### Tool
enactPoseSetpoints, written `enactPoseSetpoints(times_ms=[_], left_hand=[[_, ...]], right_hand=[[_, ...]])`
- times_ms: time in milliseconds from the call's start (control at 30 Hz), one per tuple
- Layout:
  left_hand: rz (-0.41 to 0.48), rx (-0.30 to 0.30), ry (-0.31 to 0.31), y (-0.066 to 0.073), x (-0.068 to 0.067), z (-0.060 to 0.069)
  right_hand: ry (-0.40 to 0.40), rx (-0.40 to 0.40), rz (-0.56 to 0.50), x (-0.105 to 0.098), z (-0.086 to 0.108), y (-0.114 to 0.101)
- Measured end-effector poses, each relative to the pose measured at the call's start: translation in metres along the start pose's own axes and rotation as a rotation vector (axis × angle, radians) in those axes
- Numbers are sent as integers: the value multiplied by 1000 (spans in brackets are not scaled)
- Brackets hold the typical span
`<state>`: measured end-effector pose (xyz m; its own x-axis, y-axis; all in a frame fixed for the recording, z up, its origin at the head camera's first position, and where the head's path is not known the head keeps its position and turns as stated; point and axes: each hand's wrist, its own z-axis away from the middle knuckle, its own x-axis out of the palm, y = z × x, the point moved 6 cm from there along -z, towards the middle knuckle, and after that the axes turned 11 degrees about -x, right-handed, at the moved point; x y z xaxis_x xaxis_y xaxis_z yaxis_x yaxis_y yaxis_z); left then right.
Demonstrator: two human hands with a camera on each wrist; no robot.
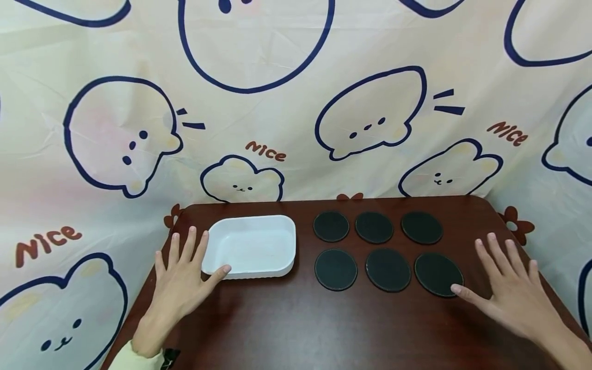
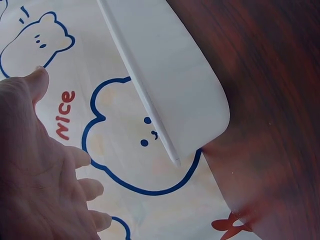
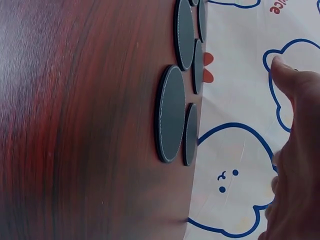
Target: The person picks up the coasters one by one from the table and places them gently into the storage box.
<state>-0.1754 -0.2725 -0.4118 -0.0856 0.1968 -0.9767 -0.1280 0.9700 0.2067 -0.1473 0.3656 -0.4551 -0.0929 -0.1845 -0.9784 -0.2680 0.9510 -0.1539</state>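
Observation:
A white rectangular plastic tub point(image 1: 252, 246) stands on the left of the dark wooden table. My left hand point(image 1: 182, 280), fingers spread, hovers by the tub's left end and holds nothing; in the left wrist view a gap shows between hand and tub wall point(image 2: 190, 95). Several round black coasters with stitched rims lie flat in two rows right of the tub. Nearest to my right hand point(image 1: 515, 293) is the front right coaster point(image 1: 438, 274). The right hand is spread and holds nothing; its thumb overlaps that coaster's edge in the head view, while the right wrist view shows them apart.
The brown table point(image 1: 296, 329) has rounded back corners. Behind it and at both sides hangs a pale cloth point(image 1: 296, 118) printed with cartoon bears and the word "Nice". A light sleeve point(image 1: 139, 359) with something dark beside it covers the left wrist.

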Motion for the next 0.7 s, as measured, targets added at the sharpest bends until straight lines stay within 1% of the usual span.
enactPoseSetpoints(times_ms=[133,333,500,700], left_hand=[[5,-6,-13,-3,2,3],[8,3,3,-3,3,3],[9,6,-10,-3,6,1],[54,20,-42,-6,11,-6]], right_hand=[[-17,-44,-37,7,-2,-9],[4,-84,-45,10,-7,-20],[12,-94,-57,10,-13,-28],[4,-118,-134,14,-26,-48]])
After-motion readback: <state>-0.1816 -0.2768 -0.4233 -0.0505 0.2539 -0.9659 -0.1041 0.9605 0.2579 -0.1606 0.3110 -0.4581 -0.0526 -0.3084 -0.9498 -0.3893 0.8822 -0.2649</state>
